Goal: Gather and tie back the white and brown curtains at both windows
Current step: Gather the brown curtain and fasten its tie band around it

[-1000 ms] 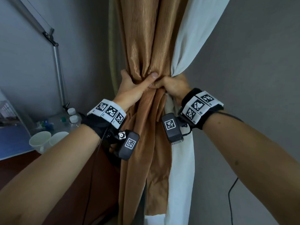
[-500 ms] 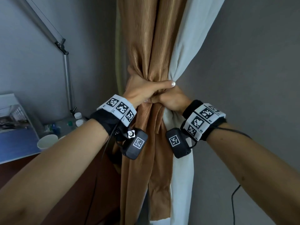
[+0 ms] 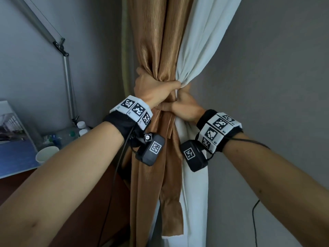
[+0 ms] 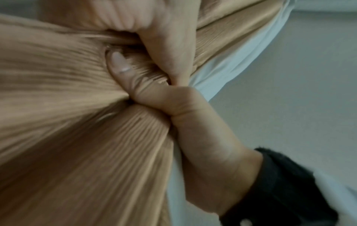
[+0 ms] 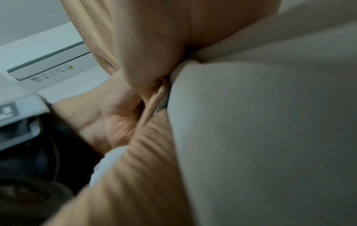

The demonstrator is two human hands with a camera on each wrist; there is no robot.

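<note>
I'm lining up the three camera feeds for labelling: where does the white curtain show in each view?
Head: the white curtain hangs right of centre, beside the brown curtain, pinched where the left hand and right hand grip.
Left wrist: a pale strip along the brown folds, upper right.
Right wrist: fills the right half.
Shared landmark: the brown-white seam at the gathered waist.

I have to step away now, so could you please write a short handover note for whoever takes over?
Left hand: wrapped round the gathered brown curtain and white curtain at the pinch point.
Right hand: just below, gripping the bundle; whether it holds a tie band cannot be told.
Done: both curtains here are bunched together.
Left: secure the tie; the other window is out of view.
</note>
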